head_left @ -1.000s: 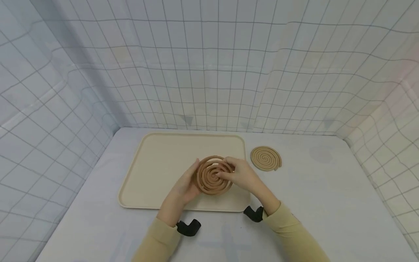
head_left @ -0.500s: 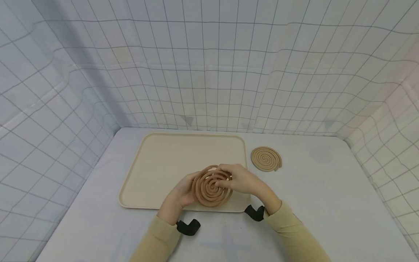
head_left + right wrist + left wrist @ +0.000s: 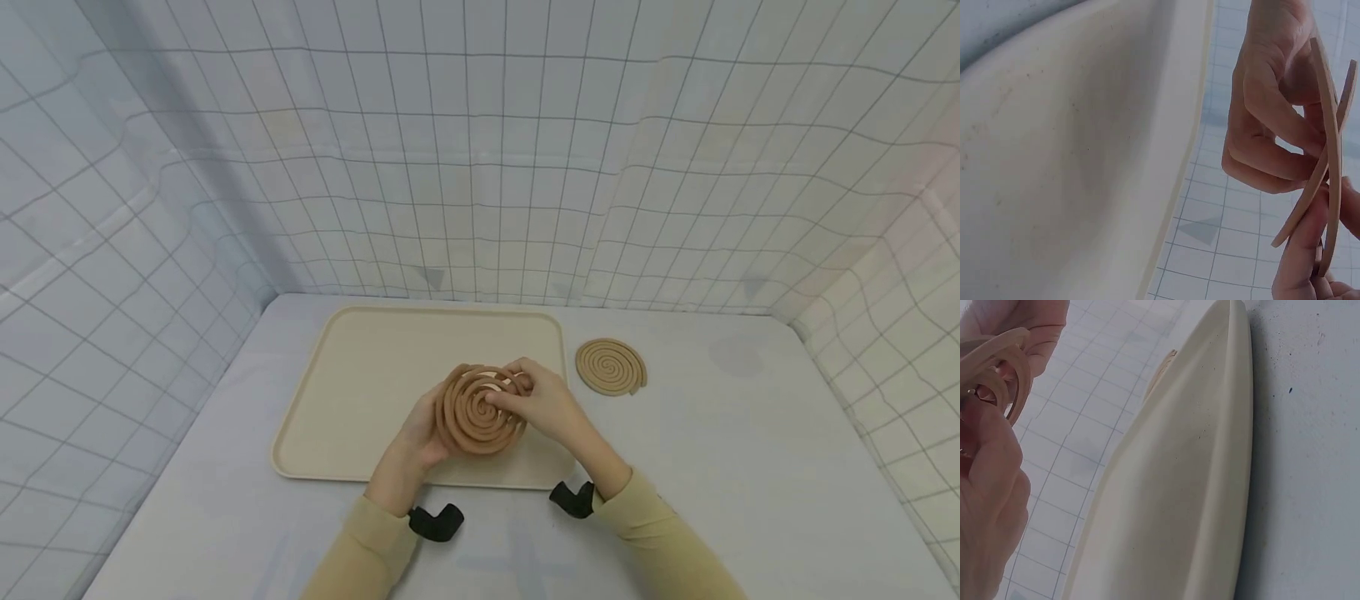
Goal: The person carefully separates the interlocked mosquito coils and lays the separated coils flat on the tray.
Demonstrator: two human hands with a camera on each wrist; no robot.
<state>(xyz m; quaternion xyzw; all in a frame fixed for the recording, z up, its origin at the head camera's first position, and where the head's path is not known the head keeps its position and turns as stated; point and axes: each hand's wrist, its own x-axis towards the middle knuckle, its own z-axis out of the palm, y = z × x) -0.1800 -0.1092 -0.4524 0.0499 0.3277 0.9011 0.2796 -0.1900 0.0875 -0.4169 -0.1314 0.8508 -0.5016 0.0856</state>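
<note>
A pair of interlocked brown mosquito coils [image 3: 480, 433] is held up over the front right of a cream tray [image 3: 375, 375]. On their left side, my left hand [image 3: 418, 429] grips the outer turns. From the right, my right hand [image 3: 551, 404] pinches them, its thumb near the spiral's centre and its fingers at the far right edge. Seen edge-on in the right wrist view, the mosquito coils [image 3: 1333, 162] cross each other at an angle between both hands. Some turns stand apart, with small gaps. Parts of the fingers are hidden behind the coils.
A lighter tan mosquito coil [image 3: 611, 367] lies flat on the white table [image 3: 720, 467], just right of the tray. Black wrist pieces [image 3: 437, 523] sit at both cuffs. White grid-patterned sheets [image 3: 517, 167] enclose the back and sides.
Both hands dipped slightly toward me, then came back up with the coils, which sit a little farther left and are tilted differently. The tan coil and tray have stayed put.
</note>
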